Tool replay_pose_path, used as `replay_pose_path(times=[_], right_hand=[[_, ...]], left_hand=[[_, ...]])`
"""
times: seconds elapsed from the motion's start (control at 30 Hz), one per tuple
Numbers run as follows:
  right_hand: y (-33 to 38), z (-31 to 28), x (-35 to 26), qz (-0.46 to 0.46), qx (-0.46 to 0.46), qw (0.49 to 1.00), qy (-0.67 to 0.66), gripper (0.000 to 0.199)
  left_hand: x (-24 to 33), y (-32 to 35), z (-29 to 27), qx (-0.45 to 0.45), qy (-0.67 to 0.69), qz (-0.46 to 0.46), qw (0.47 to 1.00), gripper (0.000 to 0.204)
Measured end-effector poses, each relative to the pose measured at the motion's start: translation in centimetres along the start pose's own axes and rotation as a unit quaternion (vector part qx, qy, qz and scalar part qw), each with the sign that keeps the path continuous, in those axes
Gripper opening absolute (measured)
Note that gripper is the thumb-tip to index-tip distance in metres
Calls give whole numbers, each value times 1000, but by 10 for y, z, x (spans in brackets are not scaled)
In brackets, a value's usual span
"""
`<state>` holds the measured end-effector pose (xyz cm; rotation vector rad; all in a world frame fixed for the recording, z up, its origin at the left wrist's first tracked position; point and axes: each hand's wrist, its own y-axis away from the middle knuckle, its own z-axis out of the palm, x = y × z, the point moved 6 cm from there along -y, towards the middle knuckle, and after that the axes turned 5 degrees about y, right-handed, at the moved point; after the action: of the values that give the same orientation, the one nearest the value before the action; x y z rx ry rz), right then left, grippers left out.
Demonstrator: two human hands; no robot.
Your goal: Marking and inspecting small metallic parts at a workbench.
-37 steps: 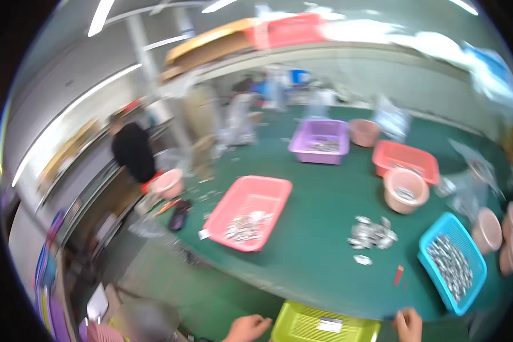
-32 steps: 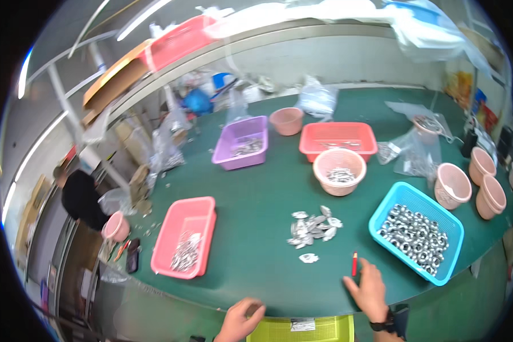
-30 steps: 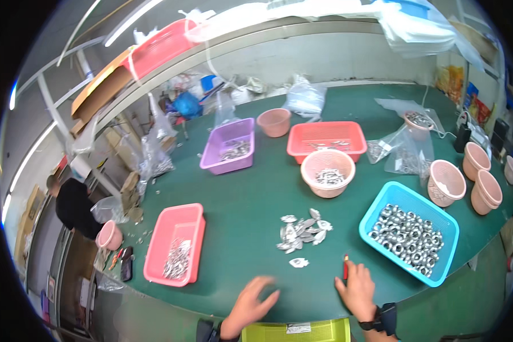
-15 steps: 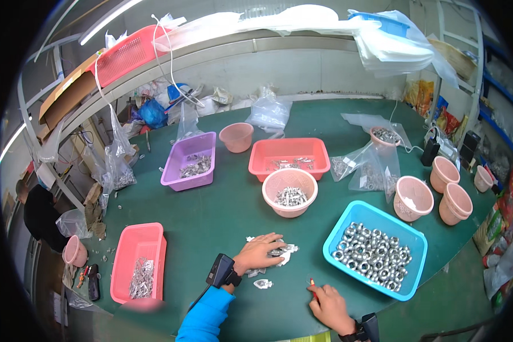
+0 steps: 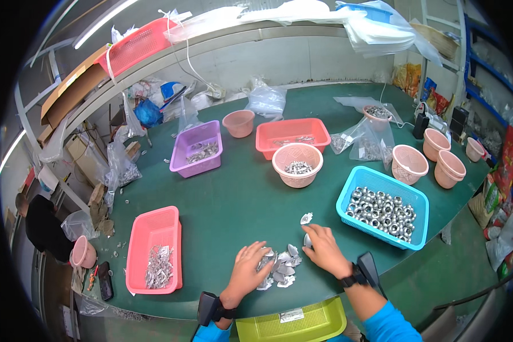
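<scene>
In the head view, a small heap of flat, silvery leaf-shaped metal pieces [image 5: 280, 267] lies on the green table between my hands. My left hand [image 5: 249, 267] rests at the heap's left side, fingers spread and open. To the right, my right hand [image 5: 325, 251] is palm down with its fingers stretched out. A pale leaf-shaped piece [image 5: 308, 240] shows partly at that hand's left edge; the hand hides the rest. Another single leaf-shaped piece [image 5: 306, 218] lies just beyond the right fingertips.
A blue basket [image 5: 382, 239] of shiny ring-shaped metal parts stands right. A pink basket [image 5: 132, 251] of small metal parts stands left. Farther back are a round pink basket [image 5: 296, 181], a red basket [image 5: 264, 134] and a purple basket [image 5: 179, 149]. A yellow-green basket [image 5: 319, 326] sits below the table's front edge.
My left hand has moved off the pieces to their left side. My right hand has come up beside the heap, and the small red tool it held no longer shows. The view has shifted.
</scene>
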<state>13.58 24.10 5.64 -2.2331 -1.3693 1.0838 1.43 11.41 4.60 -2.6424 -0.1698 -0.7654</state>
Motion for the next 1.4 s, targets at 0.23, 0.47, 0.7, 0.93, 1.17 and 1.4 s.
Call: replay_pose_path(times=[0.23, 0.47, 0.7, 0.93, 1.17, 1.4], right_hand=[[-13, 40, 5, 11, -143, 988, -54, 27], [-14, 57, 30, 55, -197, 979, 5, 22], [19, 12, -13, 35, -169, 985, -7, 26], [53, 15, -12, 174, -179, 962, -110, 21], [78, -1, -19, 216, -149, 958, -119, 10], [86, 1, -26, 215, -212, 950, -77, 14]], left_hand=[[-22, 36, -3, 10, 37, -65, 997, 38], [-15, 28, 3, 20, 158, -109, 981, 36], [-21, 42, -9, 115, 43, -111, 986, 31], [-36, 55, -2, 148, 141, -286, 936, 23], [-9, 59, -26, 233, 14, -162, 959, 10], [13, 94, 36, 148, 389, -356, 837, 11]])
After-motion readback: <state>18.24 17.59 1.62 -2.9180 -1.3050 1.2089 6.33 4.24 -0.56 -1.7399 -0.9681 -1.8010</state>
